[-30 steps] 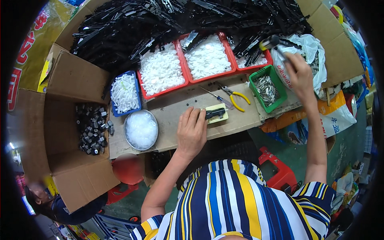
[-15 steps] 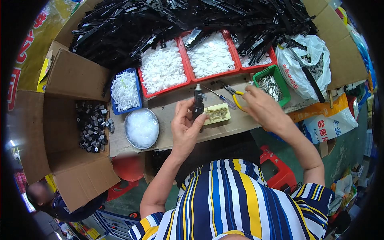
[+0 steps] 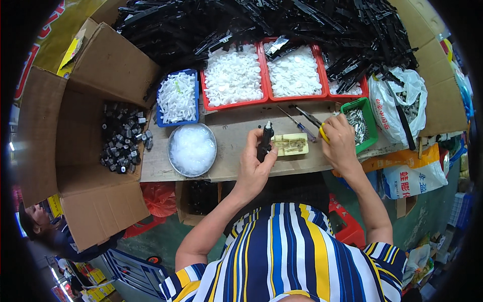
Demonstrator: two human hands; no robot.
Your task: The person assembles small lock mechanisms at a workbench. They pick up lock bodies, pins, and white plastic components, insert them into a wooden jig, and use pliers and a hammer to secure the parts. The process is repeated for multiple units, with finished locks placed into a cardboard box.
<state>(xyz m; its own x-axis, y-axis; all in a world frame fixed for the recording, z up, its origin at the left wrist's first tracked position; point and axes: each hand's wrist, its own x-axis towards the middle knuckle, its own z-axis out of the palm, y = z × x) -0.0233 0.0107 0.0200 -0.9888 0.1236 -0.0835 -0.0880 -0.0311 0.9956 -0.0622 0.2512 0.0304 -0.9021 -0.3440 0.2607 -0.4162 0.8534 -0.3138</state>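
My left hand (image 3: 253, 167) is shut on a black cylindrical part (image 3: 265, 141) and holds it upright, its pale tip up, just left of a yellowish jig block (image 3: 291, 145) on the wooden board (image 3: 231, 132). My right hand (image 3: 340, 144) lies curled at the left edge of a green tray (image 3: 366, 111) of small metal pieces, over yellow-handled pliers (image 3: 322, 133). Whether those fingers hold anything is hidden. A screwdriver (image 3: 298, 124) lies between the jig and the trays.
Behind the board stand two red trays (image 3: 261, 71) of white parts, a blue tray (image 3: 177, 96) and a heap of black plastic strips (image 3: 261, 20). A metal bowl (image 3: 191, 149) sits left, then a cardboard box (image 3: 100, 70) of black parts. White bag (image 3: 397, 98) right; another person (image 3: 37, 224) lower left.
My left hand lifted from the board and took up the black part, standing it upright. My right hand came from the green tray to the part's tip, then drew back right over the pliers.
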